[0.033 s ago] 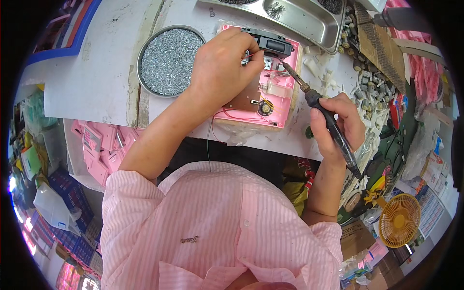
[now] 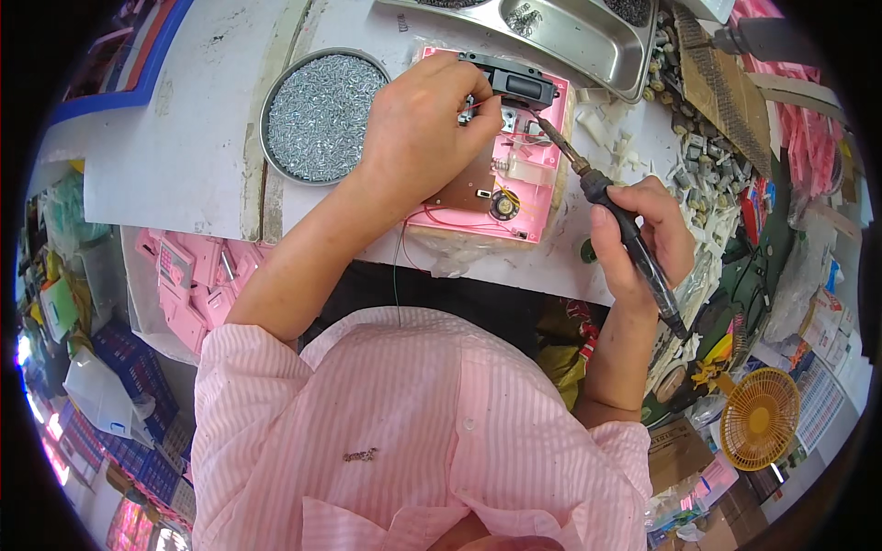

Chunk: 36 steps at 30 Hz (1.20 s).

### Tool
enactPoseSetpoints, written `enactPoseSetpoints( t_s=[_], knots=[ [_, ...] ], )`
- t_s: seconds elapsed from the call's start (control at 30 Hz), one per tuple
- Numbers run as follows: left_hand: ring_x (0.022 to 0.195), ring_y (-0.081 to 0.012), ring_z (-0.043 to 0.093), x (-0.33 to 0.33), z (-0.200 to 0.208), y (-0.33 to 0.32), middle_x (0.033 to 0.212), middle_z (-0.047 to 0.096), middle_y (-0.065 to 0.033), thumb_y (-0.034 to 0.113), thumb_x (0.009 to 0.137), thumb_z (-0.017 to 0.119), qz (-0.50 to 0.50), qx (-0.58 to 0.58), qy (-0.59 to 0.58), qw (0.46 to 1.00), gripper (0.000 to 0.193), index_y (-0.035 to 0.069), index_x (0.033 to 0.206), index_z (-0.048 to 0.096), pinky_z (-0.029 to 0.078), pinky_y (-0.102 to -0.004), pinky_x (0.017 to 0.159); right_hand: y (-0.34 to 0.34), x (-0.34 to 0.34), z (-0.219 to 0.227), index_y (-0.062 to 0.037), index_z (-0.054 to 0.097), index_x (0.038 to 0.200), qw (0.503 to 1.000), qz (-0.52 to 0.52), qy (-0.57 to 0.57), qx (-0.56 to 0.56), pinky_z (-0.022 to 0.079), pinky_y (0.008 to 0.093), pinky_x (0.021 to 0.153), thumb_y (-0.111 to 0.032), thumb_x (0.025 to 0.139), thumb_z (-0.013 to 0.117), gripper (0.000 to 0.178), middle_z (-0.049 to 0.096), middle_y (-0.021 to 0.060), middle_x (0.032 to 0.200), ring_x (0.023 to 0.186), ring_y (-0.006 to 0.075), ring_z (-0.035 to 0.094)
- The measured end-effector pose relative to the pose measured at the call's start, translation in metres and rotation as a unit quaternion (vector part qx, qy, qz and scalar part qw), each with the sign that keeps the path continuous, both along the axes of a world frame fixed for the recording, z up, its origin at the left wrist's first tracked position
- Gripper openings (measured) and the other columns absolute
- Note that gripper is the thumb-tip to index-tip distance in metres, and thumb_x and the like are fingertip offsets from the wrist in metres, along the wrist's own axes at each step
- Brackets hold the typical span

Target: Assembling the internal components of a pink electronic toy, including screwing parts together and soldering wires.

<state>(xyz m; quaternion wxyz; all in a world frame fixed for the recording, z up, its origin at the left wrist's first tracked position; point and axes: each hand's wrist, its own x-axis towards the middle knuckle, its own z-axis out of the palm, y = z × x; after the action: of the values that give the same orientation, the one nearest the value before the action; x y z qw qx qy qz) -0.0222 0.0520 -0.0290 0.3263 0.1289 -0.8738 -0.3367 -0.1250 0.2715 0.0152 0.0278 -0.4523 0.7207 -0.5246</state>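
My right hand (image 2: 648, 234) is closed around the black handle of a soldering iron (image 2: 634, 243). The iron's tip points up and left, at the near edge of a black plastic part (image 2: 524, 86) on a pink panel (image 2: 537, 207). Above the panel's left side, my left hand (image 2: 427, 119) pinches a thin red wire (image 2: 476, 105) between thumb and forefinger, close to that black part. The panel also carries a brown circuit board (image 2: 467, 191), a small round speaker (image 2: 504, 204) and several wires. My left hand hides the panel's upper left.
Left of the panel stands a round tin (image 2: 266, 129) full of small screws. A steel tray (image 2: 588, 46) with springs lies at the far side. Small motors (image 2: 703, 170) and white parts are heaped to the right. Pink casings (image 2: 188, 289) fill a bag at the near left.
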Motion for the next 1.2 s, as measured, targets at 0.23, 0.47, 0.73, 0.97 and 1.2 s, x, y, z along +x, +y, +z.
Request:
enactPoseSetpoints(
  t_s=[0.23, 0.47, 0.73, 0.97, 1.2],
  knots=[
    [0.057, -0.0206, 0.052, -0.001, -0.001, 0.0, 0.068, 0.054, -0.0073, 0.005, 0.076, 0.073, -0.005, 0.002, 0.012, 1.0, 0.009, 0.003, 0.08, 0.065, 0.043, -0.0337, 0.054, 0.002, -0.002, -0.004, -0.001, 0.068, 0.092, 1.0, -0.005, -0.012, -0.011, 0.039, 0.0243, 0.053, -0.003, 0.074, 0.08, 0.022, 0.061, 0.0057, 0.072, 0.059, 0.0126, 0.053],
    [0.057, -0.02, 0.052, 0.0, 0.003, -0.001, 0.068, 0.054, -0.0073, 0.004, 0.077, 0.073, -0.013, 0.003, 0.008, 1.0, 0.009, 0.002, 0.081, 0.065, 0.043, -0.0334, 0.055, 0.004, -0.002, -0.002, -0.0009, 0.068, 0.093, 1.0, -0.007, -0.004, -0.008, 0.038, 0.024, 0.053, -0.003, 0.074, 0.08, 0.022, 0.061, 0.0052, 0.072, 0.06, 0.0126, 0.053],
    [0.065, -0.0209, 0.056, 0.008, 0.012, -0.003, 0.079, 0.057, -0.0087, 0.007, 0.078, 0.074, -0.042, 0.005, -0.012, 0.999, 0.017, 0.003, 0.092, 0.066, 0.048, -0.0319, 0.06, 0.025, -0.004, 0.007, 0.0032, 0.065, 0.096, 0.999, -0.026, -0.004, -0.029, 0.037, 0.0254, 0.058, 0.002, 0.076, 0.077, 0.023, 0.06, 0.0078, 0.074, 0.064, 0.0142, 0.051],
    [0.08, -0.0293, 0.063, 0.026, 0.033, 0.026, 0.089, 0.059, -0.0092, 0.011, 0.078, 0.074, -0.267, -0.077, -0.146, 0.949, 0.021, 0.005, 0.097, 0.067, 0.052, -0.0398, 0.07, 0.058, 0.002, 0.015, 0.0038, 0.062, 0.1, 0.994, -0.074, -0.031, -0.072, 0.037, 0.0253, 0.063, 0.005, 0.08, 0.073, 0.024, 0.059, 0.0087, 0.078, 0.069, 0.014, 0.05],
    [0.072, -0.0181, 0.063, 0.015, 0.029, 0.016, 0.085, 0.062, -0.007, 0.004, 0.084, 0.07, -0.28, 0.099, -0.168, 0.94, 0.011, 0.002, 0.095, 0.068, 0.052, -0.0315, 0.064, 0.075, 0.016, 0.013, 0.0036, 0.061, 0.107, 0.988, -0.116, -0.065, -0.073, 0.04, 0.0256, 0.067, 0.003, 0.08, 0.075, 0.03, 0.062, 0.0107, 0.087, 0.075, 0.0139, 0.054]
  ],
)
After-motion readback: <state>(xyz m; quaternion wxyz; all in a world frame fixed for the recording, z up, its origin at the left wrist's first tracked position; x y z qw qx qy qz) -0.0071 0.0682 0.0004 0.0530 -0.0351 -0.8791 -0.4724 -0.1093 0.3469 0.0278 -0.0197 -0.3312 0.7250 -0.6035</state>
